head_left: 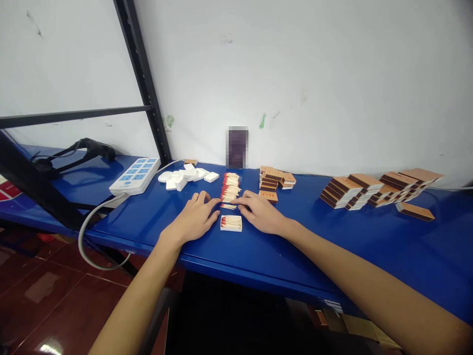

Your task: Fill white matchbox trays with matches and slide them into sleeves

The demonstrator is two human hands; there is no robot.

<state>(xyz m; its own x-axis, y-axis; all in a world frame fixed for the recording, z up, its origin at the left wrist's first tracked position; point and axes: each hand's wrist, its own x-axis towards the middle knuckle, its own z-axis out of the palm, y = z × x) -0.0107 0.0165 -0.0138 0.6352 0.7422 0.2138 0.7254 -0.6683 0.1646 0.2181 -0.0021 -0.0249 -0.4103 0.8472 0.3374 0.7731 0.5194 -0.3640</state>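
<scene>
A row of loose red-tipped matches [230, 187] lies on the blue table [369, 236]. In front of it sits an open white matchbox tray [231, 223] filled with matches. My left hand [195, 218] rests palm down just left of the tray, its fingertips reaching a few loose matches [228, 206] at the near end of the row. My right hand [258, 212] rests palm down on the right side, fingers pointing left to the same matches. Fingers of both hands lie stretched and close together, and neither hand grips anything that I can see.
Several empty white trays [185, 178] lie back left beside a white power strip [135, 176] with its cable. A small stack of brown matchbox sleeves [275, 180] stands behind my right hand. Larger stacks of matchboxes [377, 190] fill the right. A black metal frame [144, 84] rises at left.
</scene>
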